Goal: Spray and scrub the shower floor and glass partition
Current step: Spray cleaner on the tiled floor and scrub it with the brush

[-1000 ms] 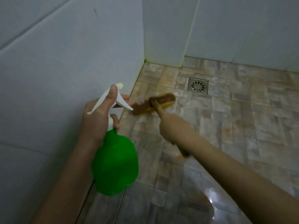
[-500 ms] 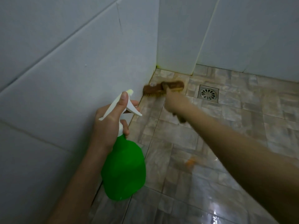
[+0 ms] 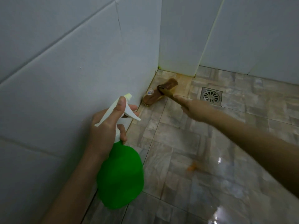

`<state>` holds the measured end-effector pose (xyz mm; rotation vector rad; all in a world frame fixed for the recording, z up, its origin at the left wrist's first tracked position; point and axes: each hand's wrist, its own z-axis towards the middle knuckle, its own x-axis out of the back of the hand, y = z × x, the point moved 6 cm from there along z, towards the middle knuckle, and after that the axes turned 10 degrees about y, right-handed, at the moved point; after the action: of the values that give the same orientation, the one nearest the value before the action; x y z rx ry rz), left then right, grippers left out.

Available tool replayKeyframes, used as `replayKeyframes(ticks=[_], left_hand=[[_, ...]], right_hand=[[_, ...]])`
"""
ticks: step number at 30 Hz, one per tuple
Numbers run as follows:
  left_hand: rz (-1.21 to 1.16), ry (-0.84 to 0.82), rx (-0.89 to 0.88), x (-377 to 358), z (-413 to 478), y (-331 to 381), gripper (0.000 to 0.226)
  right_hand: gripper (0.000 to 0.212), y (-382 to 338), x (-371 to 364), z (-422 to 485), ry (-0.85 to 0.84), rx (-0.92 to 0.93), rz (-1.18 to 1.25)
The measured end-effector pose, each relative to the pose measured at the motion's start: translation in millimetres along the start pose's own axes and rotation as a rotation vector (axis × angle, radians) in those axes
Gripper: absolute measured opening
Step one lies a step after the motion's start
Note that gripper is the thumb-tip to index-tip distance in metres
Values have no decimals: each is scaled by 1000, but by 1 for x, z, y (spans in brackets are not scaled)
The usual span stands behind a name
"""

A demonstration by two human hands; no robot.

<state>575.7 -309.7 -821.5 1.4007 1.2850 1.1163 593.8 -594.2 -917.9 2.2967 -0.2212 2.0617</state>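
**A:** Where's the brush at this point?

**B:** The brush [image 3: 159,92] is down in the far left corner of the floor [image 3: 178,143]. Its bristles are on the tiles right where they meet the left wall [image 3: 64,78]. The drain [image 3: 211,96] is near it on the right, not touching.

**A:** And the hands?

**B:** The right hand [image 3: 195,109] is wrapped round the brush's handle, with the forefinger laid along it toward the head. The left hand [image 3: 106,126] grips the neck of the spray bottle [image 3: 120,177], thumb lying along the top of the white sprayer and a finger at the trigger. I can't tell whether the trigger is squeezed. The bottle hangs over the floor's left edge, close to the wall.

**A:** So how much is done?

**B:** My guess is partway through the floor. The tiles toward the near edge shine wet, so spray has likely reached them. The scrubbing is now at the corner, where a brownish-orange stain runs along the far edge. There's also an orange mark [image 3: 191,167] on the near tiles, too blurred to identify.

**A:** And the glass partition?

**B:** It isn't in view, so I can't tell its state. I'd count it as left to do, along with the rest of the floor.
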Motion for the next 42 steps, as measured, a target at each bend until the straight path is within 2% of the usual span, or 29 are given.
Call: replayKeyframes(ticks=[3,8,12,16,18,23,26,29,31,37,39,42], left_hand=[[28,-14,8,-7,2,-1,48],[31,-16,-4,-22,6,-7,46],[18,-21,-7,-30,8,-8,48],[60,-22,-37,-32,11,-8,39],[80,-20,-30,-35,12,-10,37],[60,-16,-19,-44,14,-10,45],[69,-18,-27,-44,11,-10,47],[39,-17,-16,-43,5,-10,49],[34,-31,-4,-45,2,-10,47],[84,-87,-3,-59,-4,-18,38],[67,-96,-14,-59,-6,-16,38],[41,-71,-11,-50,-9,-11,45]], right_hand=[[49,14,27,40,66,110,-99],[54,47,37,119,-25,52,-157],[57,77,38,111,-126,76,-52],[54,119,53,77,-303,-42,-82],[55,109,53,81,-241,8,-140],[55,68,31,110,-87,57,12],[54,107,30,80,-133,13,30],[55,160,40,21,-267,-155,8],[54,168,47,-2,-313,-238,-7],[56,90,27,59,-108,-90,38],[58,89,18,62,-96,-72,70],[56,116,16,12,-109,-79,114]])
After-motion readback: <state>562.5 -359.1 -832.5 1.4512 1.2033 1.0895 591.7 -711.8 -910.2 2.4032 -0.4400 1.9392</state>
